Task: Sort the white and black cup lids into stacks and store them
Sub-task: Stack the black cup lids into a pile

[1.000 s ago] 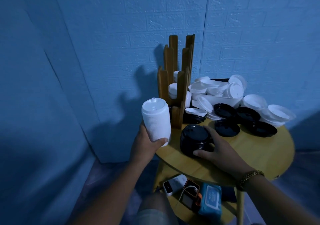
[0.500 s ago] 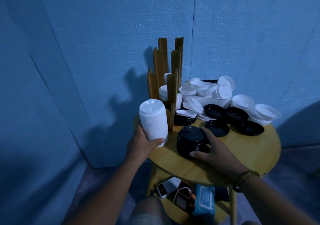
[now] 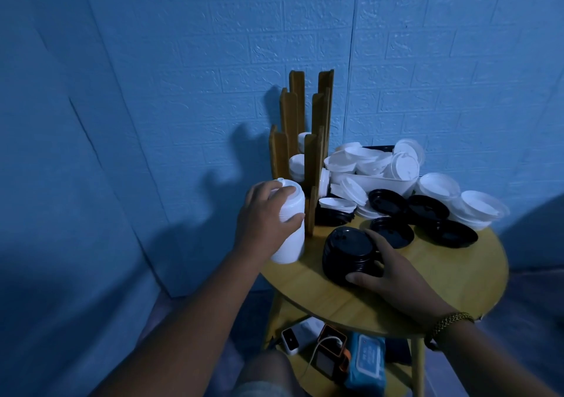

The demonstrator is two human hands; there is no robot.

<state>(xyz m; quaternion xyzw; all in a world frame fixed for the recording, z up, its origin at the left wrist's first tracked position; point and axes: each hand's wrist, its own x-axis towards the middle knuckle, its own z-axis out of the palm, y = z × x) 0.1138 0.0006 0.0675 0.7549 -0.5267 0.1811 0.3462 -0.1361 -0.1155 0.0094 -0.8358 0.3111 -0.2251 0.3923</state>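
Note:
A tall stack of white lids stands on the left edge of the round wooden table. My left hand grips it from above and the side, fingers over its top. A shorter stack of black lids sits near the table's front, with my right hand curled round its right side. A wooden slotted lid holder stands behind the white stack and holds some white lids. Loose black lids and loose white lids lie scattered behind.
A white tray heaped with white lids sits at the back by the blue brick wall. On the shelf under the table lie a small white device, a charger with a cable and a blue wipes pack.
The white stack has come down from the air onto the table's left edge, and my left hand has shifted from its base to its top. My right hand stays on the black stack.

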